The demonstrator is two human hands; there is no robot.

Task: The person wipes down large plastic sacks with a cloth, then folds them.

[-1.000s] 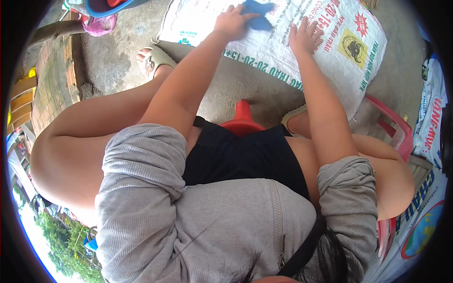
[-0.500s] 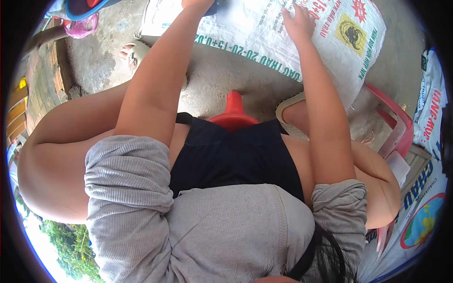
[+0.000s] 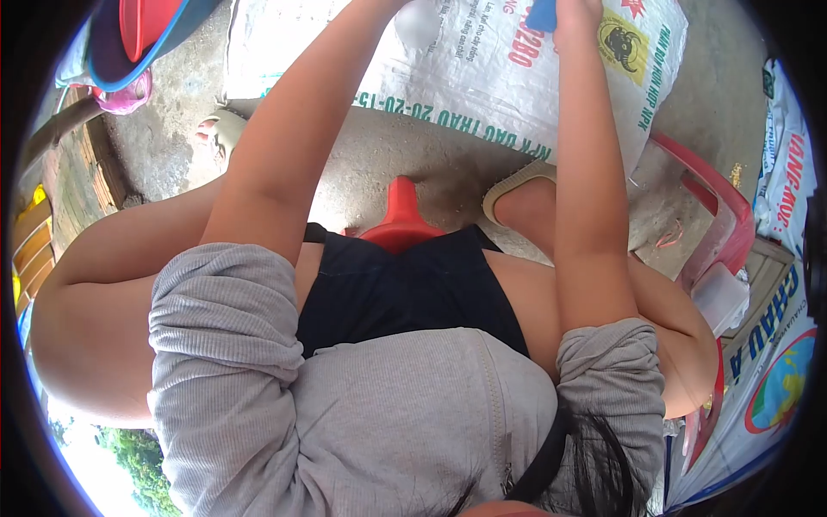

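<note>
A white printed sack [image 3: 482, 77] lies spread on the ground in front of me. My left hand [image 3: 394, 3] is at the top edge over the sack, mostly cut off, so its fingers are hidden. Just right of it shows a pale round patch [image 3: 419, 24] that I cannot make out clearly. My right hand [image 3: 579, 14] is over the sack's right part, closed on a small blue object [image 3: 543, 15], which is partly out of frame.
A red stool [image 3: 401, 211] stands between my legs. At the upper left are a blue basin [image 3: 108, 76] with a red one inside and a pink bag [image 3: 127, 95]. A red plastic chair [image 3: 719, 207] and printed sacks [image 3: 780, 345] are on the right.
The blue object, earlier beside my left hand, now shows at my right hand. My right hand has moved up and its fingers have closed. The view has shifted a little.
</note>
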